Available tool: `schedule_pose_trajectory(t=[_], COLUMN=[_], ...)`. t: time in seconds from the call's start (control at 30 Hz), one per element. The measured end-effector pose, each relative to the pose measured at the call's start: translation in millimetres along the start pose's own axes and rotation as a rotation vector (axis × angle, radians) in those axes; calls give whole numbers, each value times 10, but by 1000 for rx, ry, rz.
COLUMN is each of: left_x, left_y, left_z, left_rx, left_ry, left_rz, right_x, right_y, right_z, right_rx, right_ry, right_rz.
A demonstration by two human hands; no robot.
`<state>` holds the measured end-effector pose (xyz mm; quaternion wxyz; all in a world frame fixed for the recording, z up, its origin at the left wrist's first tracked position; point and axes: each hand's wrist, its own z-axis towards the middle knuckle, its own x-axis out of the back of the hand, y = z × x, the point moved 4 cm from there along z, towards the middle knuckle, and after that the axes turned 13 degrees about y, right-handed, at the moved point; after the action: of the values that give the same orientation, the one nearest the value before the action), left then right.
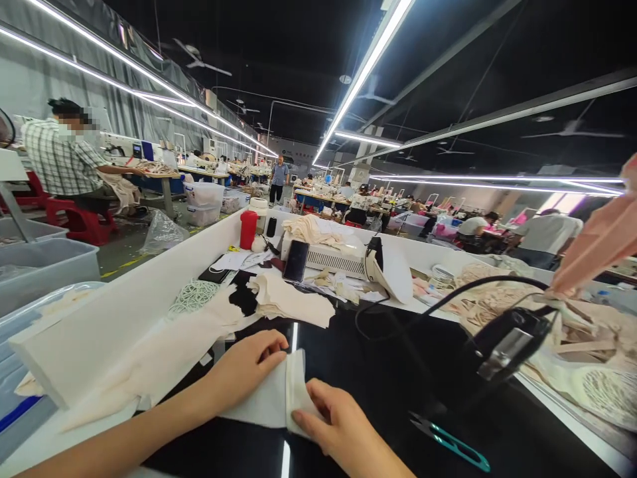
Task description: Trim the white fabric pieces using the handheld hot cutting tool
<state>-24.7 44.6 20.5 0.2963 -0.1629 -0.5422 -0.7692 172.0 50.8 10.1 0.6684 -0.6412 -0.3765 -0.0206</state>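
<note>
Fold seemingly in hand

From afar, I have my right hand (pixel 343 417) pinching the white cloth (pixel 266 406) on the table (pixel 383 378); my left hand (pixel 251 368) lies over it, grip unclear. Next, I judge, calls for straight alignment.

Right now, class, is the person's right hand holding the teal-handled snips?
No, the right hand is on the pale fabric, while the teal-handled snips lie apart from it on the black tabletop.
</note>
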Motion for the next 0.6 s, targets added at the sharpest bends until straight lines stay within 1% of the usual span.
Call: schedule_pose_trajectory(t=[0.07, 0.1, 0.17, 0.23, 0.3, 0.37, 0.5, 0.6], left_x=[-86, -132, -230, -315, -380, -422, -451, -448], left_y=[104, 165, 285, 374, 413, 413, 378, 377], left_z=[-39, -78, -184, -298, -391, -454, -517, -527], left_rx=[-131, -200, -328, -424, -478, -525, -659, -703], left_ry=[0, -19, -87, -154, -200, -214, -175, -154], left_rz=[82, 111, 146, 160, 159, 170, 298, 328], right_x=[120, 166, 227, 269, 304, 342, 468, 563], right_y=[80, 115, 169, 201, 221, 245, 349, 444], right_z=[-100, -153, -260, -362, -454, -537, -676, -757], right_rx=[28, 27, 12, 3, 0, 0, -37, -81], right_ry=[105, 139, 176, 201, 209, 191, 166, 176], right_rz=[-176, -238, -299, -315, -312, -291, -264, -263])
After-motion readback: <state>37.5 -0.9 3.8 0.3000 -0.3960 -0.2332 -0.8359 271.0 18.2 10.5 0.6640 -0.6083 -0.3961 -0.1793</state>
